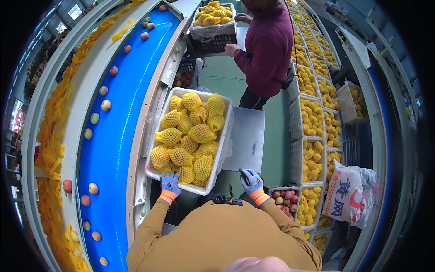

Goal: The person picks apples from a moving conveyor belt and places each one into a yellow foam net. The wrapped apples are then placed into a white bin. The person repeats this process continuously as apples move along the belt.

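A white foam-like crate [223,163] full of fruit in yellow foam net sleeves [201,133] stands before me, beside the blue conveyor belt. My left hand [170,186], in a blue-grey work glove with an orange cuff, is at the crate's near left edge; its fingertips touch the rim, but whether they grip it cannot be told. My right hand [251,183], gloved alike, is off the crate to its right, fingers slightly curled and apart, with nothing in it. It is near the lower edge of a metal tabletop [245,139].
Loose apples [106,105] lie on the blue conveyor belt [136,102] at left, with yellow foam sleeves [51,149] heaped beyond. A co-worker [270,51] stands ahead near another filled crate [213,32]. Stacked crates [296,159] line the right, by a crate of bare apples [284,200] and a printed sack [350,193].
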Tool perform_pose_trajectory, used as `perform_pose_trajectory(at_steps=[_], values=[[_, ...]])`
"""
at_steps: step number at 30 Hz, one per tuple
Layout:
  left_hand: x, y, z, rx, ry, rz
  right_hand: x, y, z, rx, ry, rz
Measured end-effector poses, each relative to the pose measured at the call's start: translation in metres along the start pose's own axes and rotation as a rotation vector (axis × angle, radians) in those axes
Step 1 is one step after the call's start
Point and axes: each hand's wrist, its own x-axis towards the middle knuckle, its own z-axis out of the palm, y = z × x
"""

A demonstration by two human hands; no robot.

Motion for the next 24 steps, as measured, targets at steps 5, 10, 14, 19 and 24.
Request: perform_pose_trajectory(at_steps=[5,10,14,19,24], values=[[0.0,0.016,0.009,0.108,0.061,-0.086,-0.098,0.124,-0.101,-0.108,-0.068,0.258],[0.003,0.028,0.013,0.281,-0.107,-0.223,-0.143,0.207,-0.163,-0.149,-0.094,0.387],[0.008,0.022,0.012,0.305,-0.115,-0.243,-0.119,0.234,-0.17,-0.023,-0.076,0.359],[0.012,0.004,0.007,0.253,-0.21,-0.097,-0.114,0.226,-0.168,-0.01,-0.068,0.378],[0.01,0.0,0.004,0.122,-0.277,0.007,-0.128,0.205,-0.153,-0.047,-0.266,0.467]])
